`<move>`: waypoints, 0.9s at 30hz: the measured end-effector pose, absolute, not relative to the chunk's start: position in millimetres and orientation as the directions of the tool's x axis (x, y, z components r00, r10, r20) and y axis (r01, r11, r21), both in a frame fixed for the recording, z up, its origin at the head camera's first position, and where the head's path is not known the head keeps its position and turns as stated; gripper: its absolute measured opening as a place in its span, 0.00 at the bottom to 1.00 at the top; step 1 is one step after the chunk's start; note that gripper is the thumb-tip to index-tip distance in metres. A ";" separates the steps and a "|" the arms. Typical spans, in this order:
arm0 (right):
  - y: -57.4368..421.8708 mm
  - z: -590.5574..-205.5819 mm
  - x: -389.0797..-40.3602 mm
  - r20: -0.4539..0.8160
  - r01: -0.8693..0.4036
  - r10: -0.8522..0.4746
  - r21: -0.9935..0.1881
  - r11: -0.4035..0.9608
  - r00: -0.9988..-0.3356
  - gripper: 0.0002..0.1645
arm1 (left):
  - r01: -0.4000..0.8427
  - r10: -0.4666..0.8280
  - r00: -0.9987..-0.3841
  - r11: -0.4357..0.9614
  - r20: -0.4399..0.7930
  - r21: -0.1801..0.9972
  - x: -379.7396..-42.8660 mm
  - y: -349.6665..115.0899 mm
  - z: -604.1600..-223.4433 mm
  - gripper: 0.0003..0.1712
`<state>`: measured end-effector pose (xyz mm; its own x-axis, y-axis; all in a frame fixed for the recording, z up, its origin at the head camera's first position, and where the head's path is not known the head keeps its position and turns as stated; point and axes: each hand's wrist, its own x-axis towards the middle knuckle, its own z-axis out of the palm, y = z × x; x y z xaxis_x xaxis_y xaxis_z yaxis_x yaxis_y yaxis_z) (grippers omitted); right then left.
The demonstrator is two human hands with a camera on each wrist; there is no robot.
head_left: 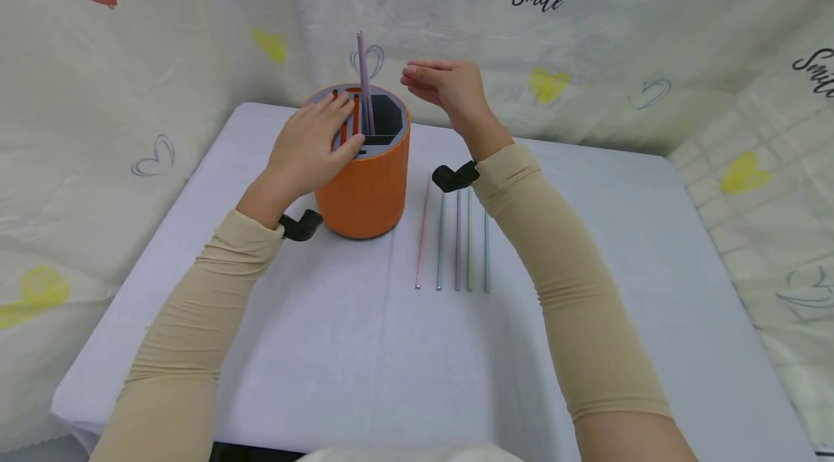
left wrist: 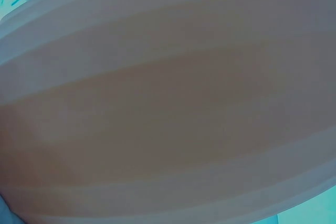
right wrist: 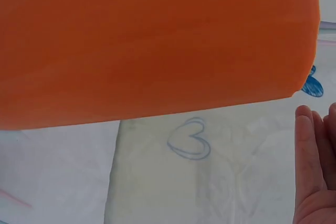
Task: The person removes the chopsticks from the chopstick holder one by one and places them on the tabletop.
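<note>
An orange cylindrical organizer (head_left: pixel 361 198) with a grey slotted top stands upright toward the back of the table. Purplish straw-like sticks (head_left: pixel 363 71) rise from its dark compartment. My left hand (head_left: pixel 313 140) rests on the organizer's top at the left, fingers spread over the slots and thumb near the front rim. To the right of the organizer, my right hand (head_left: pixel 452 89) is raised with its fingers straight and together, apart from it; I see nothing held there. The right wrist view shows the orange wall (right wrist: pixel 157 45) above the fingers (right wrist: pixel 310 150). The left wrist view is mostly filled by a blurred, discoloured surface.
Several thin coloured sticks (head_left: pixel 457 259) lie side by side on the white tablecloth (head_left: pixel 365 360), partly behind my right wrist's black camera mount (head_left: pixel 455 177). A curtain (head_left: pixel 456 20) printed with hearts hangs behind the table and along its sides.
</note>
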<state>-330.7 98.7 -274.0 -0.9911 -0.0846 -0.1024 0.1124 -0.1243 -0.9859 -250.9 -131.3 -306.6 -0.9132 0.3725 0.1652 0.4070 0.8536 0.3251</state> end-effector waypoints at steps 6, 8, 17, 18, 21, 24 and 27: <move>85.5 -269.6 -330.7 -0.085 0.105 -0.138 -0.984 -0.145 -0.987 0.17 | 0.416 0.382 -0.909 0.854 0.165 0.314 -252.5 -130.4 -307.7 0.38; 80.5 -267.7 -330.9 -0.081 0.102 -0.157 -0.986 -0.132 -0.984 0.18 | 0.418 0.383 -0.908 0.854 0.167 0.310 -252.4 -130.3 -307.2 0.38; 62.8 -263.1 -335.2 -0.065 0.086 -0.248 -0.993 -0.075 -0.967 0.17 | 0.413 0.372 -0.910 0.854 0.183 0.317 -250.9 -132.5 -308.5 0.38; 61.8 -263.2 -335.5 -0.066 0.087 -0.253 -0.993 -0.075 -0.965 0.16 | 0.413 0.371 -0.910 0.853 0.185 0.319 -250.9 -132.8 -309.3 0.38; 60.4 -263.1 -335.9 -0.067 0.082 -0.255 -0.996 -0.046 -0.964 0.16 | 0.416 0.373 -0.909 0.851 0.187 0.321 -251.0 -132.9 -310.0 0.38; 60.0 -261.7 -335.9 -0.071 0.074 -0.258 -0.997 -0.001 -0.963 0.17 | 0.419 0.377 -0.907 0.849 0.186 0.322 -251.2 -132.3 -309.5 0.38; 59.8 -259.8 -335.5 -0.067 0.060 -0.264 -0.998 0.032 -0.962 0.19 | 0.421 0.379 -0.906 0.848 0.187 0.321 -251.8 -131.1 -308.2 0.38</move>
<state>-335.5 59.8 -259.8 -0.9622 -0.2643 -0.0665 0.0601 0.0321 -0.9977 -251.8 -131.1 -308.2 -0.9062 0.3791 0.1874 0.4212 0.8482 0.3211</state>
